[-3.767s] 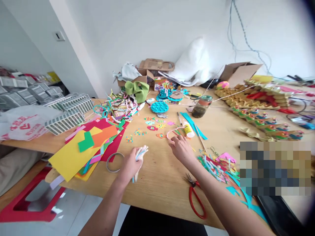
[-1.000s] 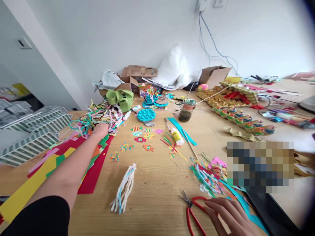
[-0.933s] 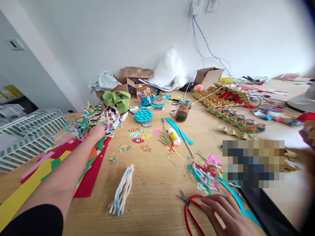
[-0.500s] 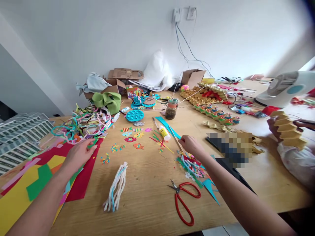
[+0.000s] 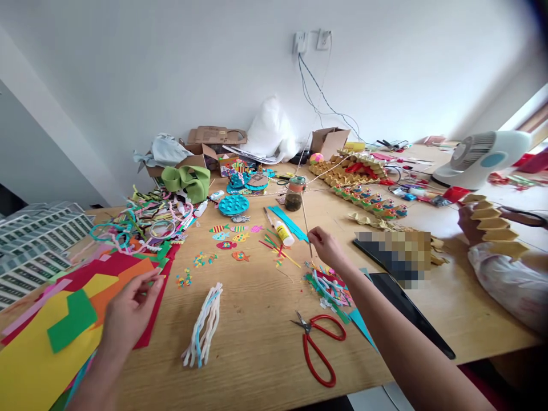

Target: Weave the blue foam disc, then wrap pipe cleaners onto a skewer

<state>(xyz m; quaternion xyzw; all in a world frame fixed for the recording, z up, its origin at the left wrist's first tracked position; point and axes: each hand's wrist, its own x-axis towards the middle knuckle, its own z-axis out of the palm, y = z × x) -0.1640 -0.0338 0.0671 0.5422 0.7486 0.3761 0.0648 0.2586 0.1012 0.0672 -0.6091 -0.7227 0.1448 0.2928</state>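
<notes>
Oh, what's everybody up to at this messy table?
A person's right hand grips a thin wooden stick. The left hand hovers over colored paper sheets, fingers curled; whether it holds anything is unclear. In front of the person lie a bundle of white and blue fuzzy strands and red-handled scissors. Farther back are decorated fish cut-outs. At the right edge, another person's hand holds a piece of egg carton.

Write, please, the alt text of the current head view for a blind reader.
A person's right hand grips a thin stick, while the left hand is over coloured paper sheets. Between them on a wooden table lie fish cutouts and white and blue strands.
</notes>
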